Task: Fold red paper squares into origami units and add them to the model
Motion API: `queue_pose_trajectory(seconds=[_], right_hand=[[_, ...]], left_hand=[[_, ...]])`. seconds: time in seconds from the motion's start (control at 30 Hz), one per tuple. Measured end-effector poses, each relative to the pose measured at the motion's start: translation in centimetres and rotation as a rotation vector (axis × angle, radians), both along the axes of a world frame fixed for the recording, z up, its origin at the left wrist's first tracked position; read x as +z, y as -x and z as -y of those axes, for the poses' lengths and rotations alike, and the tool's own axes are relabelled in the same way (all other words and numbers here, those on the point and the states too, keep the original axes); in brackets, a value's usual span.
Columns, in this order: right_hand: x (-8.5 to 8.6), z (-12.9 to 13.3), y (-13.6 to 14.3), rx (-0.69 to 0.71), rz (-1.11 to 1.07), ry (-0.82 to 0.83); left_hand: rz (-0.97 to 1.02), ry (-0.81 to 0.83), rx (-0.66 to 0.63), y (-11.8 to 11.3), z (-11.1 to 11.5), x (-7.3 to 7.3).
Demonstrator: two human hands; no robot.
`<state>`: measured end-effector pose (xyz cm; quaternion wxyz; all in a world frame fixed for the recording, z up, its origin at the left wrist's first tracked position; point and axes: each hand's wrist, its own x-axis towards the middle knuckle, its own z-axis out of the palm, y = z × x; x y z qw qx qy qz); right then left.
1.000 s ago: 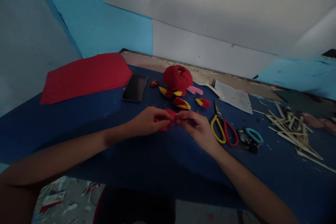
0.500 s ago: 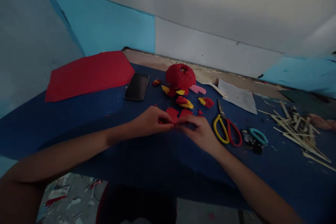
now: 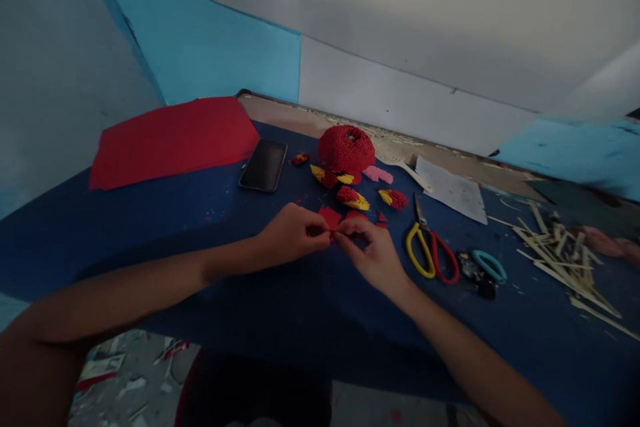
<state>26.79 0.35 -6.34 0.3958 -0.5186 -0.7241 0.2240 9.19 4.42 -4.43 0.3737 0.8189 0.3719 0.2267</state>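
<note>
My left hand [image 3: 295,233] and my right hand [image 3: 370,250] meet above the blue table [image 3: 280,320], fingertips pinched together on a small red paper piece [image 3: 333,229]. Most of that piece is hidden by the fingers. Just behind them lie red paper squares [image 3: 329,215]. Beyond these stands a round red ball-like form [image 3: 346,149] made of many small folded pieces, with a hole on top. Several red and yellow folded pieces [image 3: 353,198] and a pink one [image 3: 378,174] lie in front of it.
Red paper sheets [image 3: 175,140] and a phone [image 3: 263,165] lie left. To the right are scissors [image 3: 425,243] with yellow and red handles, a turquoise-handled tool [image 3: 489,265], white paper [image 3: 450,188] and thin sticks [image 3: 570,260]. A wall [image 3: 400,87] rises behind.
The view has shifted slightly. Both hands still pinch at the same spot, and the right hand's fingers have shifted a little around the small red piece.
</note>
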Motion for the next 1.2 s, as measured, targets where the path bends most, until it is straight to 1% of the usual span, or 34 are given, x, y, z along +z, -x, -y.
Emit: queue_pose_trajectory(seconds=[0.07, 0.13, 0.2, 0.23, 0.3, 0.37, 0.47, 0.53, 0.6, 0.77, 0.87, 0.97, 1.1, 1.2], right_hand=[[-0.1, 0.0, 0.3, -0.06, 0.119, -0.134], [-0.2, 0.2, 0.4, -0.084, 0.247, -0.326], [-0.2, 0.4, 0.4, -0.049, 0.338, -0.496], [-0.2, 0.5, 0.3, -0.012, 0.367, -0.547], [0.0, 0.6, 0.1, 0.066, 0.398, -0.588], [0.1, 0.7, -0.1, 0.121, 0.42, -0.58], [0.4, 0.6, -0.4, 0.155, 0.43, -0.541], [0.6, 0.6, -0.5, 0.158, 0.389, -0.496], [0.7, 0.6, -0.7, 0.163, 0.285, -0.408], [0.8, 0.5, -0.6, 0.16, -0.082, -0.072], [0.7, 0.5, -0.5, 0.169, -0.167, 0.038], [0.6, 0.4, -0.5, 0.156, -0.161, 0.065], [0.5, 0.3, -0.7, 0.111, -0.161, 0.059], [0.6, 0.2, -0.8, 0.125, -0.158, 0.033]], left_hand=[[0.053, 0.018, 0.059, -0.2, 0.1, -0.3], [0.129, 0.073, 0.109, -0.5, 0.2, -0.6], [0.221, 0.173, 0.148, -0.7, 0.3, -0.6], [0.26, 0.216, 0.162, -0.7, 0.4, -0.6], [0.313, 0.262, 0.171, -0.7, 0.3, -0.4], [0.354, 0.275, 0.161, -0.6, 0.1, -0.2], [0.386, 0.295, 0.11, -0.3, -0.2, 0.0], [0.362, 0.24, 0.07, -0.2, -0.3, 0.0], [0.311, 0.148, 0.036, 0.0, -0.4, 0.0], [0.186, -0.021, 0.005, 0.2, -0.1, 0.2], [0.145, -0.071, -0.026, 0.3, 0.1, 0.3], [0.126, -0.087, -0.054, 0.3, 0.0, 0.2], [0.119, -0.068, -0.098, 0.4, -0.2, 0.3], [0.124, -0.038, -0.102, 0.4, -0.4, 0.3]])
